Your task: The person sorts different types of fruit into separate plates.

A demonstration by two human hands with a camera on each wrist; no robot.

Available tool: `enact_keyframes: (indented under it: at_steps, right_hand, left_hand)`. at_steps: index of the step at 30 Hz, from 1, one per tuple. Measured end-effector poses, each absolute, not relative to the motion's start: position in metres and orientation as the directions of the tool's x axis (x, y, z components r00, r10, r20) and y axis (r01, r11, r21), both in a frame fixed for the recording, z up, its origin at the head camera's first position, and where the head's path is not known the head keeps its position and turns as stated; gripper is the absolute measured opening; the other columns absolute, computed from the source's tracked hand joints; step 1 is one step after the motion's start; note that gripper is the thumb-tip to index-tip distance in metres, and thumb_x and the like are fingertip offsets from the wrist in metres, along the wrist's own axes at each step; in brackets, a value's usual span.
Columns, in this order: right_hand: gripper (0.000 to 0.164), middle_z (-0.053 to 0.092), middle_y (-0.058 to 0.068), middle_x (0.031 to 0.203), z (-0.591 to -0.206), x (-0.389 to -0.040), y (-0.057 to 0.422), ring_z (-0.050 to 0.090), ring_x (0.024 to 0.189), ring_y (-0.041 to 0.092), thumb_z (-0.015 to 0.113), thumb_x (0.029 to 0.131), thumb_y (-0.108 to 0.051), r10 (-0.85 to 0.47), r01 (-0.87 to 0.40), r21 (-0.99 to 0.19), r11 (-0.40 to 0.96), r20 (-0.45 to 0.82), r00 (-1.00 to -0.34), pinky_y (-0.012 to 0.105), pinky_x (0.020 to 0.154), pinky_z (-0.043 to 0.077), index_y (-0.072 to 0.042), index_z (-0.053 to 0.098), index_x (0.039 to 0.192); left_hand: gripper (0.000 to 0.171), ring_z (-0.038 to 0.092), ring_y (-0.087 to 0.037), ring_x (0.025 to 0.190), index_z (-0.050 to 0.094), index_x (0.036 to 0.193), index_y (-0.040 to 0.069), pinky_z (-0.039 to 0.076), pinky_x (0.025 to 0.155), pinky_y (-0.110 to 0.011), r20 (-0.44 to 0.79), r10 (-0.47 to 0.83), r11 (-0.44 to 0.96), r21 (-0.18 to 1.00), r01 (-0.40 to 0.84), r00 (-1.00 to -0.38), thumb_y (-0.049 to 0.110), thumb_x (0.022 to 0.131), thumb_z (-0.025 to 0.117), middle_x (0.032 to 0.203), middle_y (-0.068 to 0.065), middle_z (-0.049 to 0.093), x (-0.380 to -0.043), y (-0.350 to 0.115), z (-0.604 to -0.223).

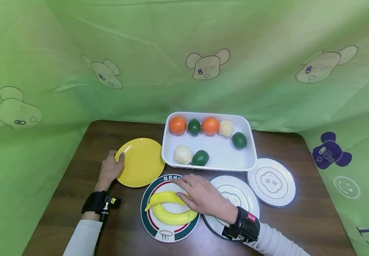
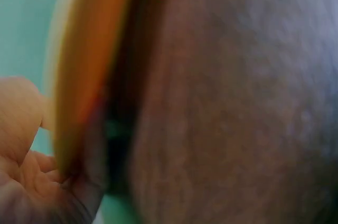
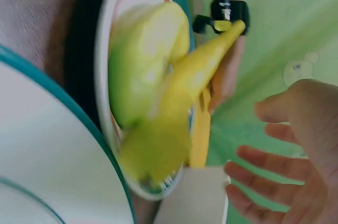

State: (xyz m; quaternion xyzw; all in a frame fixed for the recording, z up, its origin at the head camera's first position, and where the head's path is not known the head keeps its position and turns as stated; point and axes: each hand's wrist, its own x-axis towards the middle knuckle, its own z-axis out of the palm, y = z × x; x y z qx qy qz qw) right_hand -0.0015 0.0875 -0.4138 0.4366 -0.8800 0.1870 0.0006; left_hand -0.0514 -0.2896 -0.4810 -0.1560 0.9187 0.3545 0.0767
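Note:
My left hand grips the left rim of a yellow plate, thumb on top and fingers beneath. In the left wrist view that plate appears edge-on between thumb and fingers. Two bananas lie on a white plate with a green and red rim. Over their right ends hovers my right hand, its fingers spread and relaxed. The right wrist view shows a gap between this hand and the bananas, with nothing held.
Behind the plates, a white tray holds oranges, green lime-like fruits and pale, round, ridged pieces. A white plate sits partly under my right forearm, with another white plate at its right. Green cloth hangs behind the table.

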Motion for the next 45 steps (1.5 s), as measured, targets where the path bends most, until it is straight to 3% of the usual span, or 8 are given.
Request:
enact_keyframes:
  at_steps: [4, 10, 16, 21, 27, 37, 40, 45]
  right_hand:
    - [0.041, 0.07, 0.0, 0.123, -0.405, -0.019, 0.091, 0.066, 0.115, 0.017, 0.067, 0.098, -0.031, -0.728, -0.786, -0.303, 0.539, 0.302, -0.616, 0.035, 0.096, 0.056, -0.017, 0.061, 0.137]
    - [0.048, 0.067, 0.011, 0.126, -0.395, -0.069, 0.109, 0.064, 0.116, 0.027, 0.071, 0.094, -0.028, -0.618, -0.726, -0.327, 0.605, 0.381, -0.687, 0.044, 0.098, 0.054, -0.011, 0.059, 0.137]
    - [0.068, 0.045, 0.018, 0.15, -0.399, -0.113, 0.119, 0.057, 0.122, 0.038, 0.074, 0.092, -0.039, -0.552, -0.508, -0.377, 0.774, -0.007, -0.834, 0.053, 0.095, 0.053, -0.02, 0.046, 0.151]
    - [0.076, 0.051, 0.013, 0.14, -0.414, -0.131, 0.107, 0.059, 0.108, 0.028, 0.078, 0.086, -0.046, -0.541, -0.428, -0.377, 0.821, -0.28, -0.793, 0.043, 0.085, 0.055, -0.025, 0.047, 0.152]
    - [0.06, 0.057, 0.011, 0.119, -0.429, -0.14, 0.091, 0.057, 0.095, 0.022, 0.076, 0.086, -0.048, -0.521, -0.406, -0.344, 0.847, -0.377, -0.766, 0.037, 0.079, 0.053, -0.015, 0.062, 0.135]
    - [0.04, 0.061, 0.006, 0.093, -0.441, -0.149, 0.1, 0.057, 0.083, 0.023, 0.082, 0.078, -0.043, -0.418, -0.289, -0.389, 0.874, -0.302, -0.857, 0.034, 0.07, 0.05, -0.013, 0.063, 0.096]
    - [0.039, 0.064, 0.007, 0.09, -0.433, -0.154, 0.104, 0.059, 0.082, 0.023, 0.084, 0.079, -0.039, -0.413, -0.295, -0.454, 0.841, -0.187, -0.891, 0.034, 0.071, 0.052, -0.011, 0.063, 0.098]
    - [0.046, 0.063, 0.013, 0.109, -0.4, -0.148, 0.079, 0.06, 0.093, 0.027, 0.079, 0.081, -0.037, -0.434, -0.407, -0.529, 0.745, 0.08, -0.897, 0.04, 0.076, 0.055, -0.005, 0.066, 0.112]
  left_hand:
    - [0.067, 0.065, -0.042, 0.085, 0.04, 0.135, -0.007, 0.051, 0.067, -0.048, -0.21, -0.287, 0.734, 0.579, -0.355, -0.935, 0.053, 0.107, 0.029, 0.101, -0.031, 0.06, -0.053, -0.296, -0.484]
    - [0.071, 0.064, -0.046, 0.086, 0.04, 0.136, -0.009, 0.05, 0.066, -0.05, -0.181, -0.286, 0.75, 0.568, -0.337, -0.941, 0.055, 0.108, 0.023, 0.1, -0.033, 0.059, -0.054, -0.296, -0.484]
    - [0.071, 0.065, -0.045, 0.083, 0.038, 0.138, -0.011, 0.051, 0.066, -0.051, -0.161, -0.274, 0.758, 0.57, -0.316, -0.948, 0.052, 0.109, 0.023, 0.099, -0.034, 0.06, -0.055, -0.294, -0.486]
    - [0.068, 0.064, -0.041, 0.076, 0.038, 0.136, -0.011, 0.05, 0.061, -0.045, -0.191, -0.273, 0.767, 0.548, -0.333, -0.943, 0.05, 0.109, 0.022, 0.093, -0.03, 0.059, -0.058, -0.294, -0.486]
    - [0.058, 0.065, -0.052, 0.085, 0.039, 0.124, -0.012, 0.052, 0.067, -0.057, -0.238, -0.266, 0.813, 0.465, -0.35, -0.934, 0.04, 0.111, 0.018, 0.092, -0.034, 0.058, -0.067, -0.286, -0.482]
    - [0.047, 0.067, -0.045, 0.075, 0.044, 0.108, -0.011, 0.054, 0.06, -0.051, -0.264, -0.258, 0.868, 0.36, -0.343, -0.93, 0.031, 0.112, 0.023, 0.082, -0.027, 0.057, -0.071, -0.276, -0.48]
    - [0.048, 0.066, -0.041, 0.071, 0.044, 0.108, -0.011, 0.054, 0.057, -0.048, -0.276, -0.252, 0.866, 0.362, -0.343, -0.927, 0.031, 0.113, 0.022, 0.08, -0.025, 0.056, -0.071, -0.275, -0.481]
    - [0.047, 0.067, -0.042, 0.072, 0.045, 0.107, -0.011, 0.055, 0.057, -0.048, -0.273, -0.249, 0.873, 0.353, -0.338, -0.929, 0.03, 0.113, 0.023, 0.081, -0.025, 0.056, -0.073, -0.274, -0.481]
